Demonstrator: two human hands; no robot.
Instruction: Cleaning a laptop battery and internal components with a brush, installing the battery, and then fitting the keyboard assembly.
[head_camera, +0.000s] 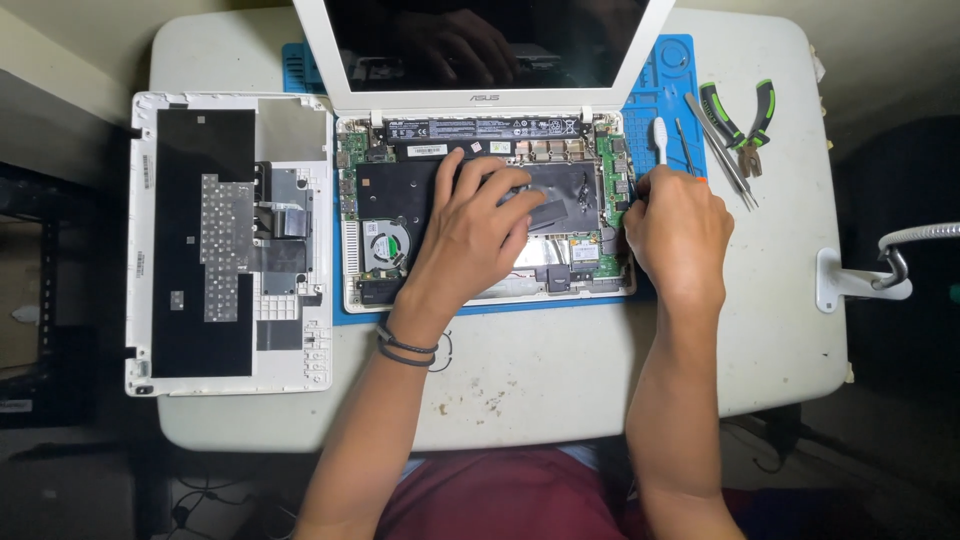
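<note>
So the laptop (490, 200) is sitting opened up on a blue mat (670, 70) in the middle of the white counter (560, 370), guts showing, screen tipped back, with its removed keyboard cover (225, 240) lying face down just to the left. Left hand (470, 235) is spread flat on the black sheet over the board, fingers loose and not clamped on anything, while the right hand (680, 230) is curled at the laptop's right edge and I honestly can't tell what its grip has, if anything. A white brush (660, 140), tweezers (720, 150) and green pliers (740, 120) lie up by the right hand.
</note>
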